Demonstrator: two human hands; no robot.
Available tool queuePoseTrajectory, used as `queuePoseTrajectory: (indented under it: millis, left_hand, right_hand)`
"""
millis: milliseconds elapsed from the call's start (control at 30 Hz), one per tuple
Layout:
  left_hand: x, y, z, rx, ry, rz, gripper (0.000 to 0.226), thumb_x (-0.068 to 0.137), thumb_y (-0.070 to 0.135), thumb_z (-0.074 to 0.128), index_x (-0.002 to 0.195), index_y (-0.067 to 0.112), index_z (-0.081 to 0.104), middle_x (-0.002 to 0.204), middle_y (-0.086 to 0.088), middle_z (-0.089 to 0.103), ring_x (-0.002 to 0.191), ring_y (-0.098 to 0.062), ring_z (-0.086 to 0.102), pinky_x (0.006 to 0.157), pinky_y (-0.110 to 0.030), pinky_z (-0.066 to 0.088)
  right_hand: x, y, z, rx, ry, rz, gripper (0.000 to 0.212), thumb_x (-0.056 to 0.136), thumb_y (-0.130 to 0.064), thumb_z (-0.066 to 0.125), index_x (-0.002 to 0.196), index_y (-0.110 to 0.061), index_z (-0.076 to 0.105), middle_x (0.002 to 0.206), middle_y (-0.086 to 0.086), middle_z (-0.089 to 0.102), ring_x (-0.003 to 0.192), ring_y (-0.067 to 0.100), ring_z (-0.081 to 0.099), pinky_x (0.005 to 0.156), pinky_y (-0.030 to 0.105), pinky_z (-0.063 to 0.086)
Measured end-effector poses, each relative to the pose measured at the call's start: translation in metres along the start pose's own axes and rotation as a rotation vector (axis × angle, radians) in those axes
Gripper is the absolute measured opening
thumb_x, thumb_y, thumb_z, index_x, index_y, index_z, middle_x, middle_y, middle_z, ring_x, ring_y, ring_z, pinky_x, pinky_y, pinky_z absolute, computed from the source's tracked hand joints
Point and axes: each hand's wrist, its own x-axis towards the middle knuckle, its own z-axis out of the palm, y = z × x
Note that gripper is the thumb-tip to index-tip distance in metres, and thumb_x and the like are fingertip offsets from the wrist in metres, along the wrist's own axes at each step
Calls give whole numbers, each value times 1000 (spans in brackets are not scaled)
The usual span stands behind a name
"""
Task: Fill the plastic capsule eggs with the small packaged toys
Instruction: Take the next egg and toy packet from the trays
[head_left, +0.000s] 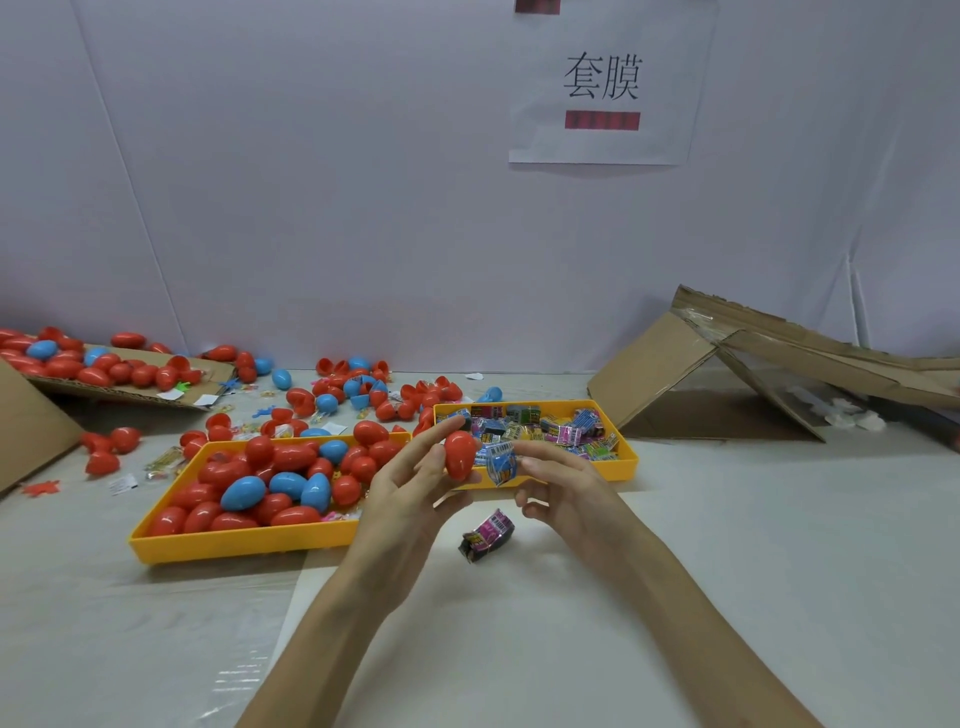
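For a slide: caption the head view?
Left hand holds a red egg; right hand pinches a blue toy packet beside it.

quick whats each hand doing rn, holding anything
left hand: holds a red capsule egg
right hand: pinches a small blue packaged toy

Red and blue eggs (243, 492), yellow trays (234, 545)
The lifted egg (461, 454) was red, the neighbouring packet (501, 464) blue and barcode-striped, the lying packet (487, 535) pink and black.
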Motion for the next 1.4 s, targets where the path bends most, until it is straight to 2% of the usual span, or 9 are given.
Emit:
queuePoseTrajectory:
  millis: [133, 333, 467, 567, 633, 800, 1033, 1167, 1400]
  left_hand:
    - [0, 1, 0, -45, -9, -37, 30, 92, 37, 56, 113, 32, 76, 119, -9, 67, 83, -14, 66, 81, -28, 58]
    - [3, -1, 2, -190, -13, -118, 38, 95, 44, 51, 105, 21, 79, 96, -9, 69, 73, -12, 63, 71, -27, 58]
    - [3, -1, -2, -205, -32, -116, 42, 83, 35, 69, 120, 15, 67, 108, -6, 76, 91, -15, 74, 74, -27, 60]
    - [3, -2, -6, -276, -59, -111, 45, 83, 16, 71, 127, 14, 61, 115, -13, 74, 110, -28, 71, 79, -28, 60]
    - [4, -3, -8, -277, -66, -113, 42, 87, 17, 68, 129, 16, 63, 120, -14, 72, 113, -29, 70, 81, -29, 60]
    - [6, -8, -6, -57, 80, -179, 30, 87, 40, 67, 108, 21, 74, 108, -6, 77, 92, -15, 76, 70, -21, 59]
    - [6, -12, -8, -6, 87, -46, 35, 75, 24, 79, 107, 13, 71, 102, -9, 77, 95, -28, 75, 74, -26, 60]
    - [7, -15, -7, 242, 119, 58, 33, 77, 20, 83, 107, 18, 70, 95, 7, 75, 90, -16, 73, 67, -21, 57]
    - [10, -20, -8, 408, 153, 149, 37, 77, 8, 85, 102, 29, 67, 93, 25, 71, 91, 6, 67, 65, -11, 54]
  right_hand:
    - [1, 0, -1, 1, 2, -1, 23, 79, -21, 72, 101, -20, 80, 98, 7, 71, 65, 17, 63, 61, 26, 48]
    - [0, -1, 0, 4, 8, 4, 23, 75, -23, 73, 97, -22, 81, 94, 5, 71, 64, 17, 63, 61, 25, 48]
    - [0, -1, 0, 10, 2, -2, 23, 76, -23, 73, 97, -22, 81, 93, 5, 72, 64, 16, 63, 60, 25, 49]
    - [-1, -2, -1, 10, -2, -8, 23, 78, -22, 73, 99, -22, 81, 91, 3, 72, 64, 16, 64, 60, 24, 50]
    - [0, -2, -1, 10, -4, -9, 21, 79, -21, 75, 99, -22, 81, 89, 2, 71, 64, 16, 64, 59, 24, 50]
    - [0, -2, -1, -3, 0, 1, 17, 82, -18, 74, 97, -23, 81, 86, 0, 72, 65, 16, 64, 59, 24, 49]
    - [-2, -3, 0, -25, -31, -10, 21, 80, -19, 70, 97, -23, 81, 86, 1, 71, 66, 16, 64, 61, 24, 48]
    - [-3, -4, 2, -50, -31, -14, 19, 85, -14, 71, 99, -22, 81, 89, 4, 71, 68, 17, 65, 62, 24, 49]
    - [-5, -4, 4, -91, -62, -17, 23, 81, -23, 70, 102, -21, 80, 96, 7, 73, 73, 18, 67, 64, 24, 51]
